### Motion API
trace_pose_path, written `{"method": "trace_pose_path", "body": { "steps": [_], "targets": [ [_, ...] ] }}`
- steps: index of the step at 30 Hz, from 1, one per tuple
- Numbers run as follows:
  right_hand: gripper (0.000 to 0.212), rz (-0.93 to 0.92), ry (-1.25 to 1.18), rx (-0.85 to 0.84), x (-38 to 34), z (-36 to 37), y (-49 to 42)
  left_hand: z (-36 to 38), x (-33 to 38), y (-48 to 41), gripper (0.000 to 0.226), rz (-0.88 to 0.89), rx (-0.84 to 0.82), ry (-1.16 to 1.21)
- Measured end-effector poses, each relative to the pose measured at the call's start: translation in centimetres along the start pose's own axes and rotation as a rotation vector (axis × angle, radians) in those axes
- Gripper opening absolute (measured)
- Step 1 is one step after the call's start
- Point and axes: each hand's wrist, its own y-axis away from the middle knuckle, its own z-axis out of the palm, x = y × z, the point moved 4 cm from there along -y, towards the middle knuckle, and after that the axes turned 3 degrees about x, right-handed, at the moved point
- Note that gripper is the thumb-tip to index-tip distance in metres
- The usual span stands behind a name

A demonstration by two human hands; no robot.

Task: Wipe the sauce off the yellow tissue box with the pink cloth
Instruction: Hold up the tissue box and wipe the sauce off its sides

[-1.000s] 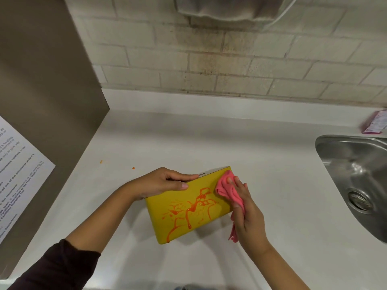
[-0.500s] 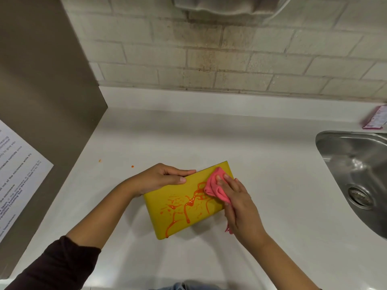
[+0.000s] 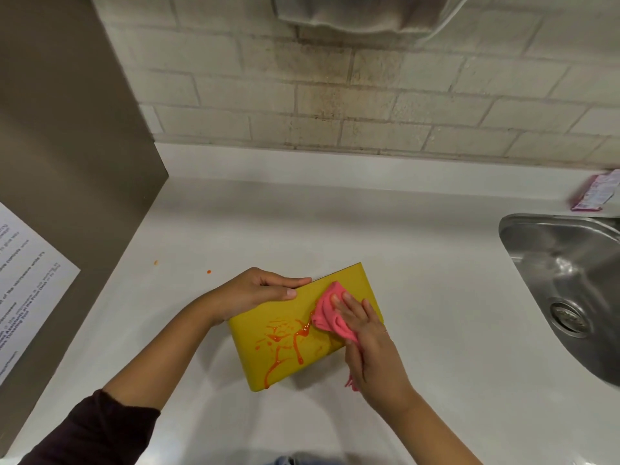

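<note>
Steel sink [image 3: 536,229], printed sheet [image 3: 27,280], pink packet [image 3: 593,193]

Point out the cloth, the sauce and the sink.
cloth [image 3: 330,313], head view, bunched middle beside the fingertips
sauce [image 3: 297,344], head view, long drip on the box face
sink [image 3: 536,226], head view, rear rim

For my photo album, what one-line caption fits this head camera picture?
Left hand steadies a yellow tissue box while the right hand presses a pink cloth onto orange sauce.
</note>
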Motion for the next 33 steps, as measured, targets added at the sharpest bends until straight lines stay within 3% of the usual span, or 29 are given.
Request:
{"method": "trace_pose_path", "body": {
  "steps": [6, 9, 14, 22, 28, 33],
  "targets": [
    [0.046, 0.289, -0.163, 0.166, -0.3, 0.9, -0.6, 0.3, -0.2, -0.1, 0.029, -0.005, 0.021, 0.008],
    [0.05, 0.211, -0.115, 0.16, -1.4, 1.6, -0.8, 0.2, -0.4, -0.2, 0.025, -0.011, 0.037, 0.004],
    [0.047, -0.002, -0.038, -0.044, -0.6, 0.7, 0.2, 0.1, -0.3, -0.2, 0.034, 0.002, 0.016, 0.0],
    [0.045, 0.205, -0.15, 0.184, -1.8, 1.6, -0.7, 0.2, -0.4, -0.3, 0.029, -0.008, 0.032, -0.002],
    [0.041, -0.041, -0.057, -0.075, -1.7, 1.4, 0.3, 0.2, -0.4, -0.3, 0.027, 0.007, 0.021, -0.006],
    [0.043, 0.076, -0.121, 0.002, -0.5, -0.4, 0.0, 0.3, -0.2, 0.0, 0.027, -0.005, 0.007, 0.017]
  ]
}}
